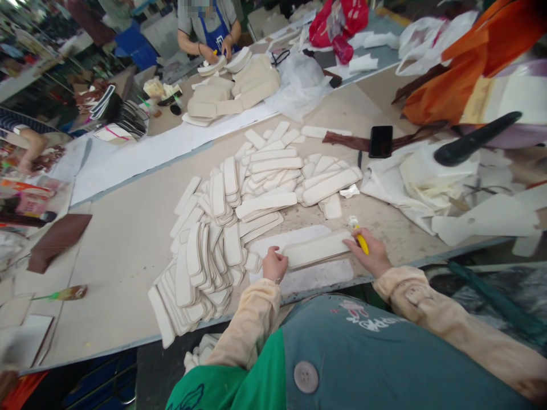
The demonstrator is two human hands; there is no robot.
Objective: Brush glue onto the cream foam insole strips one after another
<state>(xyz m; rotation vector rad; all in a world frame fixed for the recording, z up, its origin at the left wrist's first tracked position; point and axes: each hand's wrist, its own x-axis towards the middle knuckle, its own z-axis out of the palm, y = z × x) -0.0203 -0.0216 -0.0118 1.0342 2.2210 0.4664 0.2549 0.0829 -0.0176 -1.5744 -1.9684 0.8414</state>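
Observation:
A long cream strip with rounded ends (318, 249) lies near the table's front edge, on white sheets (316, 276). At its left end is my left hand (274, 264), fingers curled and closed on the strip's edge. My right hand (371, 251) is closed around a small tool with a yellow handle (363, 244) and a whitish head; its exact kind is unclear. The same hand's thumb and fingertips touch the strip's right end. Beyond and left of my hands spreads a large heap of similar cream strips (273, 202), some in fanned stacks (199, 256).
A black phone (380, 142) lies beyond the heap at right, near a white container with a black spout (444, 168). A brush (70, 293) and brown piece (60, 242) lie at left. Across the table, a person in a blue apron (217, 34) handles cream pieces (256, 80).

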